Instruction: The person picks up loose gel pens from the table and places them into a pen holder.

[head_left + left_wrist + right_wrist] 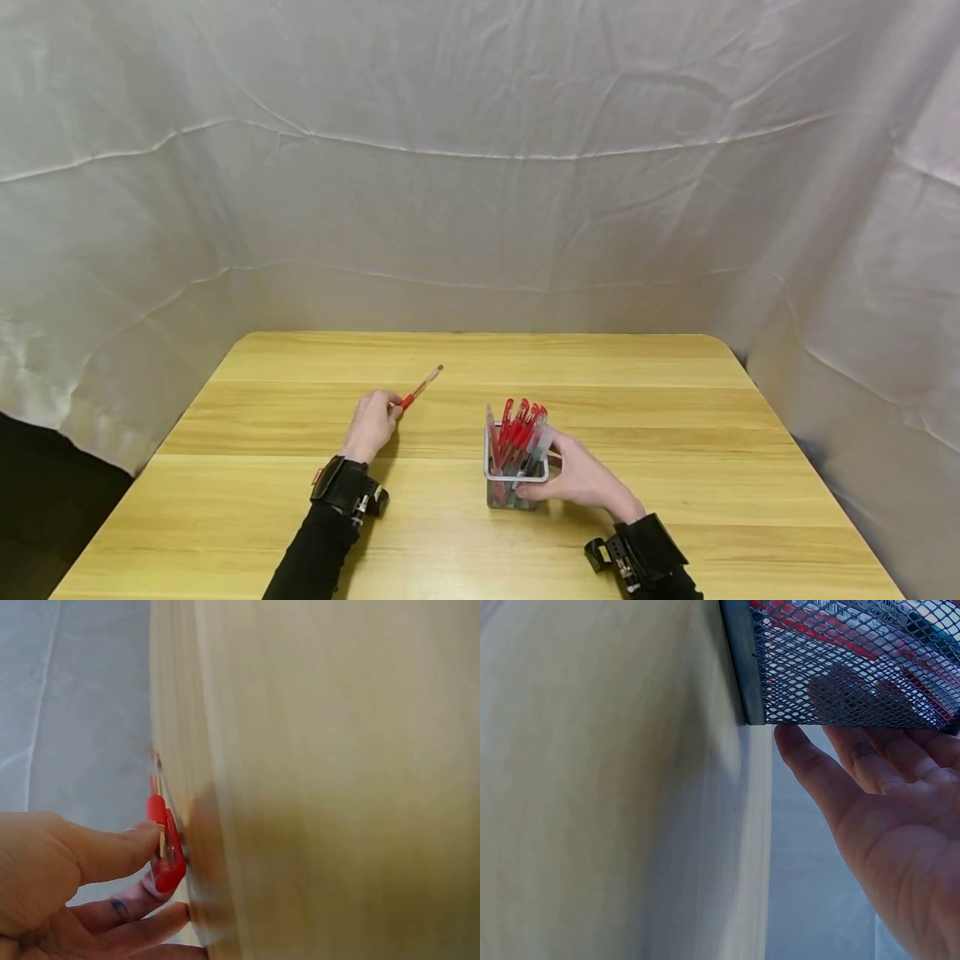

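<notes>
Between thumb and fingers, my left hand [372, 423] pinches a red gel pen [422, 387] by its red end, left of the table's middle. In the left wrist view the pen's red cap and clip [171, 851] show close to the tabletop, with the thumb on it. My right hand [581, 479] grips a square mesh pen holder [495, 492] from its right side, thumb at the front and fingers behind. Several red pens [517, 429] and some clear-barrelled ones stand in the holder. Through its dark mesh [802, 682], the right wrist view shows fingers on the far side.
A light wood-grain table [660, 417] with rounded far corners lies under both hands. Pale grey cloth [480, 208] hangs behind it and along both sides. A dark area [52, 500] shows at the lower left beyond the table's edge.
</notes>
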Motion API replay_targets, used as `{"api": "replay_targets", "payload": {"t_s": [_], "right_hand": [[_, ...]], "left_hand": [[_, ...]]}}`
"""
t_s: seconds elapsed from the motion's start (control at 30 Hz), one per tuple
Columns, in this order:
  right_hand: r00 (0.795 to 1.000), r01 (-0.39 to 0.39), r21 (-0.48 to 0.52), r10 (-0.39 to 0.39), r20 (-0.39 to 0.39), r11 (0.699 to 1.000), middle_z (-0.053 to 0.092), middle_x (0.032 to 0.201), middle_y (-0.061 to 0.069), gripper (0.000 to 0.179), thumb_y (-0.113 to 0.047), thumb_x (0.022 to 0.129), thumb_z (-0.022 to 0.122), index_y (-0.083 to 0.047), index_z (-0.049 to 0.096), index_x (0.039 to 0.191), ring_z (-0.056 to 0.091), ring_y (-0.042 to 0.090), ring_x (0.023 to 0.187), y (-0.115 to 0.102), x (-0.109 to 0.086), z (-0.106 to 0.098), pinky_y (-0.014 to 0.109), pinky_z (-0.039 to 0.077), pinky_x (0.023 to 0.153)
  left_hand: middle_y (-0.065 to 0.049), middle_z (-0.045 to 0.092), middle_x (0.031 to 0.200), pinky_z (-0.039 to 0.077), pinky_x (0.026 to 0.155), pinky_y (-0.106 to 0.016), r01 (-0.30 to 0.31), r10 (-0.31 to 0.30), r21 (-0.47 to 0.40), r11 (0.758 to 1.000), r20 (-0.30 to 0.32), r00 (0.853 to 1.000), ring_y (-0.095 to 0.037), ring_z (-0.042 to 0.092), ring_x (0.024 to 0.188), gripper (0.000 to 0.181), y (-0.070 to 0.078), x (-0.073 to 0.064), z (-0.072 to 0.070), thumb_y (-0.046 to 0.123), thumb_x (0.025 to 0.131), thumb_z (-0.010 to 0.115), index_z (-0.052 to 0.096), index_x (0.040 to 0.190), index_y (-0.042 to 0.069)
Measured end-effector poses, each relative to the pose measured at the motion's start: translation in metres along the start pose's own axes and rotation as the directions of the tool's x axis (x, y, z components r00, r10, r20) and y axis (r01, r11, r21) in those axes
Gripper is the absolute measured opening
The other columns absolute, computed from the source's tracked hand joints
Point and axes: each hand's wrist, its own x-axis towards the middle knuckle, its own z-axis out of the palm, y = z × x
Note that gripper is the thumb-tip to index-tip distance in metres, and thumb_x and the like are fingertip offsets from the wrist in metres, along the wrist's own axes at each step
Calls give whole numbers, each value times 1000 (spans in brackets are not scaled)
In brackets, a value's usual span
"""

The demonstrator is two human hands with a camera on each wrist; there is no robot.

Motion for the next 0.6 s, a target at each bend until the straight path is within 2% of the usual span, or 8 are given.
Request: {"api": "replay_targets", "payload": {"t_s": [0.1,0.23,0.33,0.47,0.6], "right_hand": [[1000,7,2,-7,2,1000,65,132,10,76,-30,75,87,-8,53,139,59,36,125,0,-1,0,55,50,107],[1000,9,12,-9,8,1000,65,132,11,75,-30,77,87,-8,52,140,59,37,126,1,-1,1,54,50,107],[1000,3,11,-3,4,1000,65,132,11,75,-30,76,87,-8,53,140,59,36,126,2,-2,0,55,50,107],[1000,-1,-1,1,-3,1000,65,132,10,76,-31,75,87,-9,53,139,59,36,126,1,-3,-1,55,50,107],[1000,9,4,-9,6,1000,65,132,11,75,-30,77,87,-8,53,139,59,36,126,0,-3,-1,51,51,107]], "left_hand": [[-22,73,92,53,66,-37,-24,24,19,1000,-18,1000,-28,66,79,12,1,-3,1,-3,93,64,72,100,-8],[-23,71,91,56,72,-43,-24,24,6,1000,-29,999,-33,66,83,12,3,-7,2,-4,94,61,71,97,-9],[-24,69,94,54,75,-43,4,-5,-40,999,-40,999,-33,64,85,16,6,-8,0,-3,97,56,70,101,-10],[-27,67,101,48,71,-37,56,-62,-130,990,-41,997,-31,59,83,23,12,-10,-2,-1,100,51,65,112,-13],[-30,66,106,50,74,-39,75,-85,-199,977,-46,995,-33,60,87,26,18,-14,-2,1,102,47,61,117,-15]]}}
